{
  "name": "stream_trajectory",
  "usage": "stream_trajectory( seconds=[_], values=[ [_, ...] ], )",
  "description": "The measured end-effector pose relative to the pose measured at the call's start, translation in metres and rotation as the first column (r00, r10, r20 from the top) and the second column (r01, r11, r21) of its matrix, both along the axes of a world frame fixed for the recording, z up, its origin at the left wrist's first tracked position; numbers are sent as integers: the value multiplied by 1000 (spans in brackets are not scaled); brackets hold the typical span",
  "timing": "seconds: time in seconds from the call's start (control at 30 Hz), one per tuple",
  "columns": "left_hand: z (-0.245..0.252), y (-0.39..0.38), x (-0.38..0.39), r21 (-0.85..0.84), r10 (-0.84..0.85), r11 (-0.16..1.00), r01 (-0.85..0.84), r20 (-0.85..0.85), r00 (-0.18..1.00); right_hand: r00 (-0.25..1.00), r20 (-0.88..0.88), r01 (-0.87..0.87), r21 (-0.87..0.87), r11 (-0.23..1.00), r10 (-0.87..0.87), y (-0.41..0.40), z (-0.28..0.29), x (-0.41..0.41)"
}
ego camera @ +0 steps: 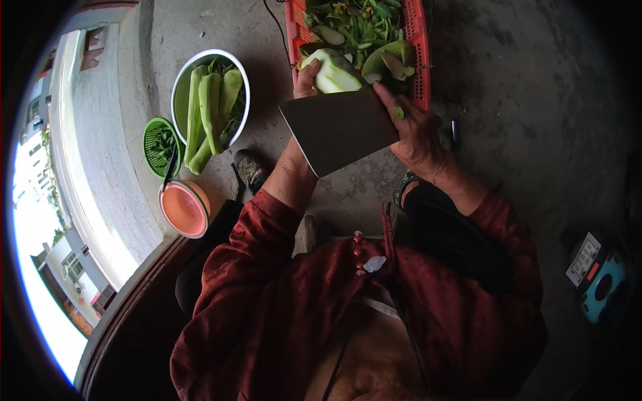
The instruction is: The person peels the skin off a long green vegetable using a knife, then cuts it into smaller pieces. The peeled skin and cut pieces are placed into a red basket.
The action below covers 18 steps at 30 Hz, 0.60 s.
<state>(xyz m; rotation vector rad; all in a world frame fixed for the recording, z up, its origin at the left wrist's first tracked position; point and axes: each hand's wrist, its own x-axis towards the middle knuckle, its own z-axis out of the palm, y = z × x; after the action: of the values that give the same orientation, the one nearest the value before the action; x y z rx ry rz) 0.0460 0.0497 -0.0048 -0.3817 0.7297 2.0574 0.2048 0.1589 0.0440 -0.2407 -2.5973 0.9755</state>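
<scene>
My left hand (306,82) grips a partly peeled, pale green gourd (333,75), thumb on its upper side. A broad, dark cleaver blade (341,130) lies across the view below the gourd and covers part of my left wrist. My right hand (414,130) holds the cleaver at the blade's right end; its handle is hidden. A bit of green peel (398,112) sticks to that hand. Just beyond both hands is a red plastic basket (420,60) holding leaves, stems and thick peelings. A curved piece of green rind (388,57) lies in it near my right fingers.
Left of me, a metal basin (246,85) holds several long, peeled gourds (209,108). Beside it stand a green plastic basket (149,131) with leafy greens and an orange plastic basket (184,208). A blue device (602,288) sits on the concrete floor (501,125) at right.
</scene>
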Motion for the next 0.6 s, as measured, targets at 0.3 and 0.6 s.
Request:
stream_trajectory(
  seconds=[0.3,0.6],
  values=[
    [24,-8,6,225,-218,959,170,208,953,1000,11,5,32,999,-6,0,-7,2],
    [39,-1,15,39,-159,987,156,97,982,997,44,56,61,997,-59,7,-26,2]
  ],
)
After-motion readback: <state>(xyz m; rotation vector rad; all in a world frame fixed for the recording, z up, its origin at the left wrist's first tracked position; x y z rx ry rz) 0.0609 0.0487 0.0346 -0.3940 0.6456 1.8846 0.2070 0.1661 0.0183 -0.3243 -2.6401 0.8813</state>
